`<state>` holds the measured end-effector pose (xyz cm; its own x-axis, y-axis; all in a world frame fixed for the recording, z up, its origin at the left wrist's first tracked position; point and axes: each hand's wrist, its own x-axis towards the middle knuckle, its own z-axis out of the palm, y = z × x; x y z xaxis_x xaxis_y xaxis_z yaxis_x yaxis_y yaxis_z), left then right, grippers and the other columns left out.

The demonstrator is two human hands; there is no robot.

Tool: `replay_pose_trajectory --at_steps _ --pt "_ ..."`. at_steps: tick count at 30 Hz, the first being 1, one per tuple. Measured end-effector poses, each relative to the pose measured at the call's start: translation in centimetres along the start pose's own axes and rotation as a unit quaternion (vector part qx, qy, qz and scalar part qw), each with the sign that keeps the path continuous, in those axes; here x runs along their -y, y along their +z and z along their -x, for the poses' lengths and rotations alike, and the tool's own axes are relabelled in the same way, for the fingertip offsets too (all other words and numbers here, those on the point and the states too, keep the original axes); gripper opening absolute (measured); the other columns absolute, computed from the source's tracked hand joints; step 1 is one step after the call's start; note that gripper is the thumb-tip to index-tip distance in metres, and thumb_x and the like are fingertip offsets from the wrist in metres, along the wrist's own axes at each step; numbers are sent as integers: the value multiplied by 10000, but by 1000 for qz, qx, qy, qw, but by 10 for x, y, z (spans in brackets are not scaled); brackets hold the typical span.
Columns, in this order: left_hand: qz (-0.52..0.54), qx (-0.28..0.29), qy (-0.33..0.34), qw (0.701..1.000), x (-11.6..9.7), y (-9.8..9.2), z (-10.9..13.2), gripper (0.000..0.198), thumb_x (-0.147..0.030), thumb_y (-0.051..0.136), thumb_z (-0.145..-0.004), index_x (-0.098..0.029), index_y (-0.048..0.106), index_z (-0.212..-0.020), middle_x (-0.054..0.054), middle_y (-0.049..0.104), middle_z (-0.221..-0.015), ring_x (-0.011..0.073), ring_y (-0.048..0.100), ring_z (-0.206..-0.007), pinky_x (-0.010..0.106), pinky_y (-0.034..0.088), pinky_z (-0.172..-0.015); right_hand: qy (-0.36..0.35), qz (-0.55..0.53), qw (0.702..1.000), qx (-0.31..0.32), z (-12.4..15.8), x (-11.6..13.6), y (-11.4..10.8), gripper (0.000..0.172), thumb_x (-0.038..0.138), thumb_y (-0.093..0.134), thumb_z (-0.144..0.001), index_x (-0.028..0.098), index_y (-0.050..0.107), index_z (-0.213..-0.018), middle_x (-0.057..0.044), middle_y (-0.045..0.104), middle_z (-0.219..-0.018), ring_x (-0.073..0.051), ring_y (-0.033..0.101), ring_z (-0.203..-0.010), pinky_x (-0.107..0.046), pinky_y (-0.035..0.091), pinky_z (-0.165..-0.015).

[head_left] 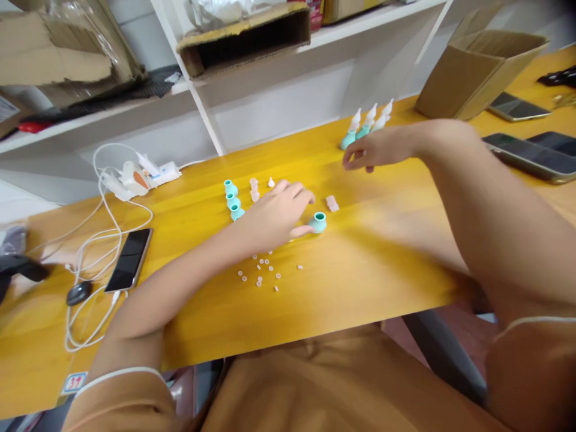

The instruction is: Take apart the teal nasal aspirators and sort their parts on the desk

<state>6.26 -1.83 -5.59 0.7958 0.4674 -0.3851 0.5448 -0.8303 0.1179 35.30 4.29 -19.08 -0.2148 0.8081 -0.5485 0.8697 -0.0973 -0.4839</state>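
Observation:
My left hand (276, 215) rests palm down on the yellow table (369, 264), its fingertips touching a small teal bulb (318, 222) with an open top. Three more teal bulbs (233, 201) stand in a row just left of that hand. Several tiny pale caps (263, 271) lie scattered in front of it, and pale nozzle pieces (254, 188) lie behind it. My right hand (375, 151) reaches to the far side, fingers loosely apart, next to a cluster of assembled teal bulbs with white pointed tips (366, 123). Whether it grips one is unclear.
A black phone (129, 259), white cables and a power strip (135, 177) lie at the left. A cardboard box (479, 72) and more phones (531, 155) sit at the right. White shelving (252, 102) backs the table. A small pink piece (332, 203) lies mid-table.

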Motion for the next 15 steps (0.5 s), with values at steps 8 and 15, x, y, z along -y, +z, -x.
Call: replay_pose_trajectory --at_steps 8,15 --pt "-51 23 80 995 -25 7 106 237 -230 523 -1144 -171 696 -993 69 711 -982 247 649 -939 381 537 -833 -224 -44 973 -16 32 17 82 79 294 680 -967 224 653 -993 -82 740 -954 -218 642 -810 -340 445 -754" --pt "26 -14 67 997 -11 50 128 285 -375 511 -1173 -202 734 -1139 54 753 -1070 220 689 -969 351 538 -857 -134 -170 971 -106 81 17 114 331 525 838 -855 270 662 -970 -42 801 -920 -290 754 -860 -381 508 -783"
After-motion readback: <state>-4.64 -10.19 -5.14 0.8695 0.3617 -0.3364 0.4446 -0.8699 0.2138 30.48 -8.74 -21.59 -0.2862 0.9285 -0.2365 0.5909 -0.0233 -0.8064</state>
